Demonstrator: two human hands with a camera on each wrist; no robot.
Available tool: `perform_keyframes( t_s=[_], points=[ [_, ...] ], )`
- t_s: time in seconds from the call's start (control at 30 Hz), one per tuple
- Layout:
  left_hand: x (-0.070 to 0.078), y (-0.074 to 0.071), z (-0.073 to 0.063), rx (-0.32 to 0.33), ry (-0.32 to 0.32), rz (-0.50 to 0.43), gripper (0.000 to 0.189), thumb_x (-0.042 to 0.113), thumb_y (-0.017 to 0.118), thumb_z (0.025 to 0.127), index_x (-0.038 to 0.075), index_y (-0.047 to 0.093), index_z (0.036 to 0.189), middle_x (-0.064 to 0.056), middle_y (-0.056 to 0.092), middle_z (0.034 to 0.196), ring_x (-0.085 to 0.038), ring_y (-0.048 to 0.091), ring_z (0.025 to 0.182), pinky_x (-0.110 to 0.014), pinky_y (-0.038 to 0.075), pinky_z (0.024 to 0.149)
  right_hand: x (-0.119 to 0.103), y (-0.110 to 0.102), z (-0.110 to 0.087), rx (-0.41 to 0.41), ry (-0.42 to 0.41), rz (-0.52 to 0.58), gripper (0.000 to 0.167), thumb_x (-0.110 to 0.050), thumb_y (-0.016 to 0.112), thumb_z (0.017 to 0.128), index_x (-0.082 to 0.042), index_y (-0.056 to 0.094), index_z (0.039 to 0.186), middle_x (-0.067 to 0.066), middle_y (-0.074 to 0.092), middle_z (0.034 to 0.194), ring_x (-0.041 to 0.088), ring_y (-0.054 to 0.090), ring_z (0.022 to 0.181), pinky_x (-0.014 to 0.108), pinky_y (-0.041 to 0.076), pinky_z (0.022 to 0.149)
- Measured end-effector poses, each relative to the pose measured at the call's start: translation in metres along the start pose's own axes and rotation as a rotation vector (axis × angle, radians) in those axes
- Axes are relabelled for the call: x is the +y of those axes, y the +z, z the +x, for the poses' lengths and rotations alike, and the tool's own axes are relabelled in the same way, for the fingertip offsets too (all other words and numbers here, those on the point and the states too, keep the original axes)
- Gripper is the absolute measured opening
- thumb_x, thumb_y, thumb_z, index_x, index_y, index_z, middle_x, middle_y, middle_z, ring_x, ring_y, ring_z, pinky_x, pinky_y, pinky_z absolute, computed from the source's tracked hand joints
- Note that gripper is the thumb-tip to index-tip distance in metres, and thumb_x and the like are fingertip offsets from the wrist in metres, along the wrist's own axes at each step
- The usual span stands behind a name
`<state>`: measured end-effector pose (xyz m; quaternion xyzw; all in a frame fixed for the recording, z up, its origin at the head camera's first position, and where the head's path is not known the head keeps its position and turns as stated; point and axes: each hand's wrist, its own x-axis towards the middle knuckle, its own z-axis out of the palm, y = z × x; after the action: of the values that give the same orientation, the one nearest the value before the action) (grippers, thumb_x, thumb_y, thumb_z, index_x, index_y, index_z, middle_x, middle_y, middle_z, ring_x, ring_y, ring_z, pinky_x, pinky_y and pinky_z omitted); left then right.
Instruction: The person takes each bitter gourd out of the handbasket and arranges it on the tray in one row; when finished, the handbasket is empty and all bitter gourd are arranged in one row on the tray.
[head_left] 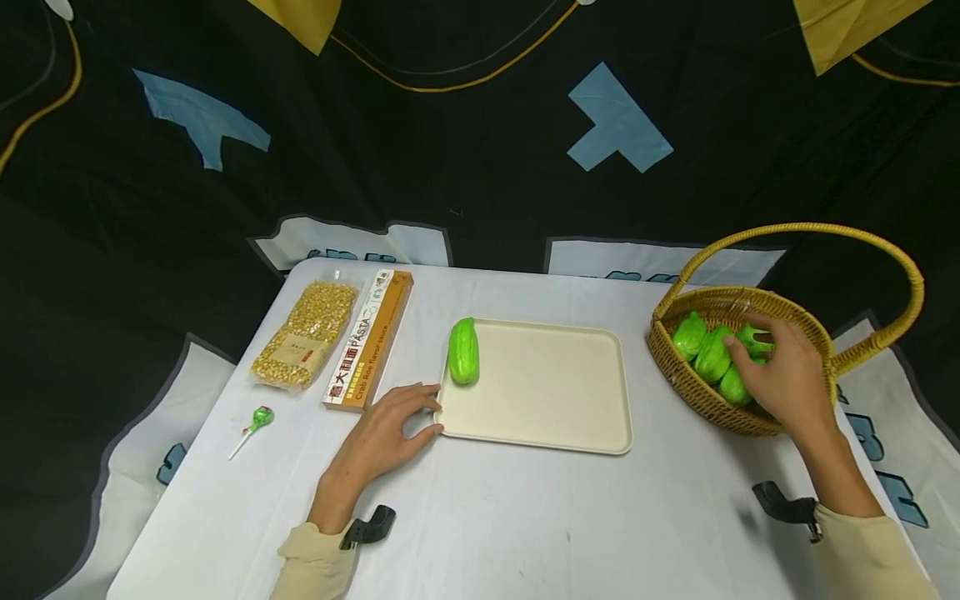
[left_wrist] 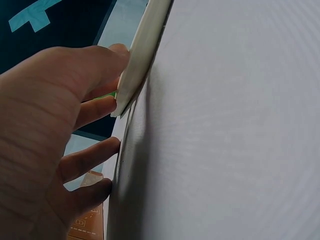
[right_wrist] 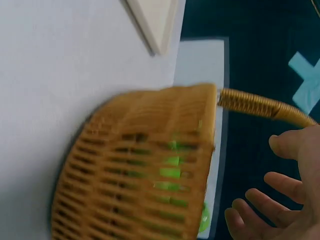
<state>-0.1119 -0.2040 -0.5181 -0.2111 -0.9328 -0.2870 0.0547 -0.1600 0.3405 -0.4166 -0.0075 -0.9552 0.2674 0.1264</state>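
A beige rectangular tray (head_left: 555, 383) lies on the white table, with a short, plump, cucumber-like green vegetable (head_left: 463, 352) along its left side. My left hand (head_left: 386, 433) touches the tray's left edge; in the left wrist view the thumb and a finger meet the tray rim (left_wrist: 137, 60) while other fingers rest lower. Over the wicker basket (head_left: 712, 408) at the right is my right hand (head_left: 783, 371), its fingers above several green vegetables (head_left: 712, 354). The right wrist view shows this hand (right_wrist: 280, 200) with fingers loosely bent and nothing between them.
A bag of yellow corn kernels (head_left: 307, 333) and a pasta box (head_left: 369, 340) lie at the table's left. In front of them is a green-wrapped lollipop (head_left: 253, 429). The basket's tall handle (head_left: 810, 229) arches over its far side. Dark cloth hangs behind.
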Motion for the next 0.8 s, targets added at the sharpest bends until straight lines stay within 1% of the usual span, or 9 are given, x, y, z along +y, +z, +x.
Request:
perform_keyframes(
  t_s=[0.1,0.27,0.4,0.5,0.57,0.67,0.8],
  points=[
    [0.000,0.000,0.000,-0.004,-0.002,-0.004,0.025,0.028,0.086,0.094,0.018,0.078,0.115,0.000,0.067,0.148,-0.029,0.058,0.143,-0.047,0.045,0.123,0.012,-0.004,0.006,0.006,0.037,-0.002,0.058,-0.031,0.061,0.109,0.011,0.051,0.149,0.040,0.052,0.141,0.058,0.054,0.124,0.073,0.050,0.094],
    [0.000,0.001,0.000,0.001,0.001,-0.009,0.024,0.028,0.086,0.094,0.017,0.078,0.114,-0.001,0.068,0.148,-0.029,0.059,0.142,-0.047,0.046,0.122,0.036,-0.010,0.015,0.010,0.091,-0.039,0.064,-0.035,0.057,0.110,0.012,0.048,0.151,0.044,0.049,0.141,0.061,0.048,0.126,0.076,0.044,0.096],
    [0.000,0.000,0.000,0.002,0.006,-0.007,0.024,0.027,0.086,0.094,0.017,0.078,0.114,-0.002,0.068,0.148,-0.029,0.059,0.142,-0.047,0.046,0.122,0.048,-0.013,0.022,-0.023,0.145,-0.059,0.070,-0.041,0.053,0.110,0.013,0.043,0.154,0.046,0.046,0.143,0.064,0.043,0.130,0.080,0.040,0.100],
    [0.000,0.000,0.000,0.003,0.007,-0.007,0.024,0.027,0.086,0.094,0.017,0.078,0.114,-0.002,0.068,0.147,-0.029,0.059,0.142,-0.047,0.046,0.122,0.052,-0.014,0.026,-0.051,0.167,-0.064,0.071,-0.043,0.050,0.111,0.013,0.042,0.154,0.046,0.045,0.145,0.066,0.040,0.134,0.082,0.037,0.105],
    [-0.001,0.000,0.000,0.005,0.008,-0.006,0.023,0.027,0.086,0.094,0.017,0.078,0.114,-0.001,0.068,0.147,-0.029,0.059,0.142,-0.047,0.046,0.122,0.055,-0.014,0.029,-0.066,0.176,-0.063,0.072,-0.044,0.050,0.111,0.013,0.041,0.154,0.047,0.044,0.145,0.067,0.039,0.134,0.083,0.036,0.106],
    [-0.001,0.000,0.000,0.004,0.009,-0.007,0.023,0.027,0.086,0.094,0.018,0.078,0.114,-0.001,0.068,0.148,-0.029,0.059,0.142,-0.046,0.046,0.123,0.059,-0.013,0.033,-0.091,0.191,-0.068,0.073,-0.045,0.047,0.111,0.014,0.040,0.154,0.048,0.043,0.146,0.067,0.041,0.132,0.082,0.038,0.105],
    [-0.001,0.001,0.000,0.001,0.009,-0.009,0.023,0.026,0.086,0.095,0.018,0.078,0.115,-0.002,0.067,0.148,-0.029,0.059,0.142,-0.046,0.046,0.123,0.067,-0.012,0.038,-0.141,0.189,-0.083,0.073,-0.045,0.043,0.112,0.015,0.041,0.153,0.048,0.043,0.144,0.066,0.045,0.127,0.081,0.042,0.099]
  ],
)
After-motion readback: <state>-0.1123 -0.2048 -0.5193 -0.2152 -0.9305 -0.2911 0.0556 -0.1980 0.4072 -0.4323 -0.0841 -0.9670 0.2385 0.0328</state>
